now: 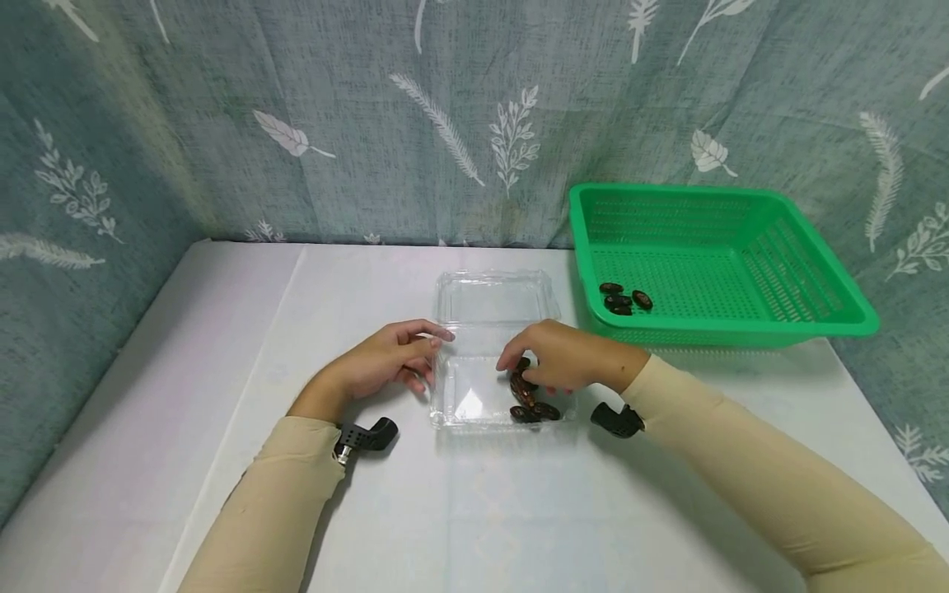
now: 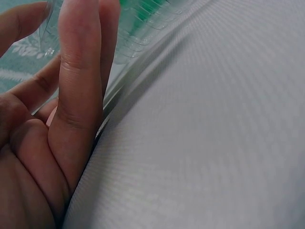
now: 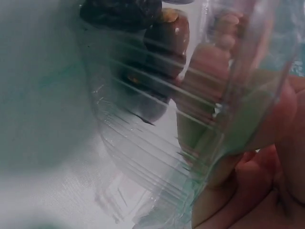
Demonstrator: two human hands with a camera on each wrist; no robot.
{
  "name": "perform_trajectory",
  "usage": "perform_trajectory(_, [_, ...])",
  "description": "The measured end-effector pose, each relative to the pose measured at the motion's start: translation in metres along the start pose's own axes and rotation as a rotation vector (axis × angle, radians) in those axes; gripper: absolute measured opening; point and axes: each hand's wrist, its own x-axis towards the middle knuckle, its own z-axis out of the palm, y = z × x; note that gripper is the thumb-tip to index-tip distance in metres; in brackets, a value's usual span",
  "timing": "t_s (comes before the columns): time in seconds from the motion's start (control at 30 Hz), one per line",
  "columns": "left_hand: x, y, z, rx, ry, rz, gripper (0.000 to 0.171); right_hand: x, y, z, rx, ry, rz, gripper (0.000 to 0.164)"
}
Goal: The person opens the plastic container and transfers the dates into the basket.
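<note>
A clear plastic clamshell box [image 1: 474,387] lies open on the table, its lid [image 1: 495,296] folded back away from me. Several dark, glossy dates [image 1: 525,394] sit in the right part of its base. Over them is my right hand [image 1: 567,354], with thumb and forefinger pinching the uppermost date. Through the box's ribbed wall, the right wrist view shows dates [image 3: 164,47] beside the fingers [image 3: 200,81]. My left hand [image 1: 385,358] holds the box's left edge near the hinge by thumb and forefinger. Its other fingers [image 2: 78,71] extend along the box's side, just above the tabletop.
A green perforated basket [image 1: 712,333] stands at the back right, with several more dates [image 1: 619,300] in its near left corner. White cloth [image 1: 356,527] covers the table. A leaf-patterned curtain [image 1: 356,148] hangs behind it and along the sides.
</note>
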Motion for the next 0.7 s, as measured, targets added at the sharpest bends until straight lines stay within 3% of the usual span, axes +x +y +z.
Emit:
perform_trajectory(0.4, [-0.0003, -0.0023, 0.001, -0.01, -0.008, -0.011, 0.041, 0.0018, 0.0002, 0.0016, -0.055, -0.05, -0.001, 0.036])
perform_trajectory(0.7, [-0.0005, -0.0011, 0.0002, -0.006, -0.019, 0.006, 0.044, -0.0017, 0.0013, -0.0022, -0.153, -0.014, -0.095, 0.035])
